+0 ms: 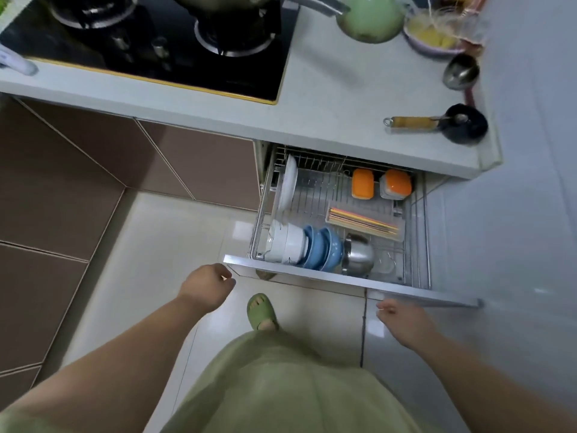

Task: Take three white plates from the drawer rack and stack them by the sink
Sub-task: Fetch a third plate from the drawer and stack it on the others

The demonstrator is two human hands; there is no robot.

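The wire drawer rack (416, 232) stands pulled out under the counter. White plates (288, 185) lean upright at its back left. In its front left lie white bowls (287, 243) and blue bowls (323, 250) on their sides. My left hand (207, 287) hovers just left of the drawer front's (327, 278) corner, fingers loosely curled, holding nothing. Below the drawer front's right part hangs my right hand (398, 318), blurred, fingers curled and empty. No sink is in view.
The rack also holds a steel pot (359, 253), a chopstick tray (363, 223) and two orange-lidded containers (362, 184). Above are the counter (327, 98), a gas hob (150, 42), a green kettle (370, 21), a ladle (460, 71) and a small black pan (465, 123). My slippered foot (260, 312) stands on the tiled floor.
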